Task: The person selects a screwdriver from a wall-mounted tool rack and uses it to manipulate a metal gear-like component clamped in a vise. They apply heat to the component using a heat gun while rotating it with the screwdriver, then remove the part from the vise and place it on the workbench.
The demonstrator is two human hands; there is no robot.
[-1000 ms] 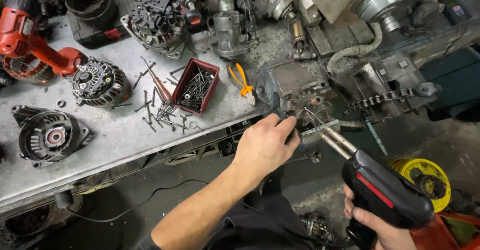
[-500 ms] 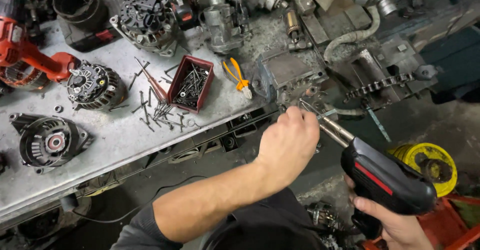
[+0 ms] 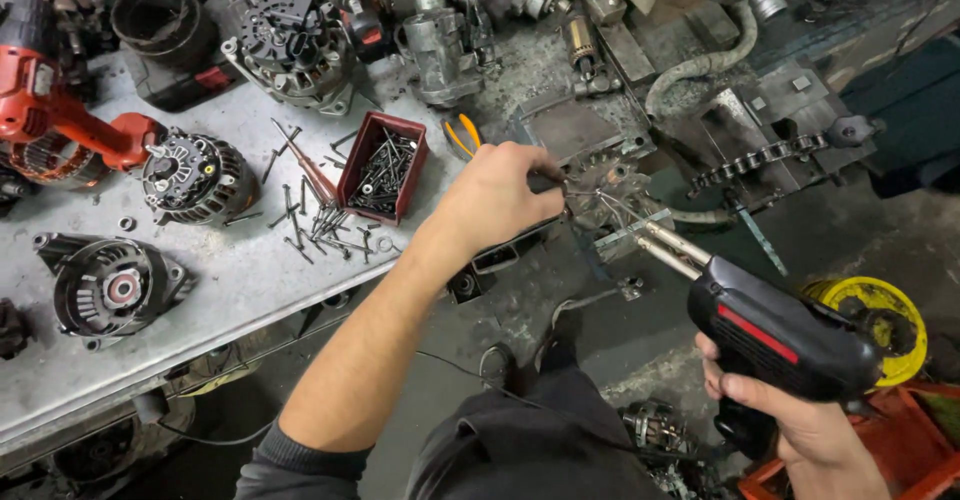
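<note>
2 alternators point(image 3: 112, 285) on grey bench point(image 3: 200, 340), 1 red tray of nails point(image 3: 381, 167), left hand point(image 3: 497, 197) pinching wire at 1 rectifier part point(image 3: 604, 188) clamped mid-bench, right hand point(image 3: 800, 420) fist-closed around 1 black soldering gun point(image 3: 775, 335), tip aimed at part

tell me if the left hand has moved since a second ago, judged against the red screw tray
Yes. The left hand has shifted up and away from the person, now level with the red screw tray, reaching the small metal part.
</note>
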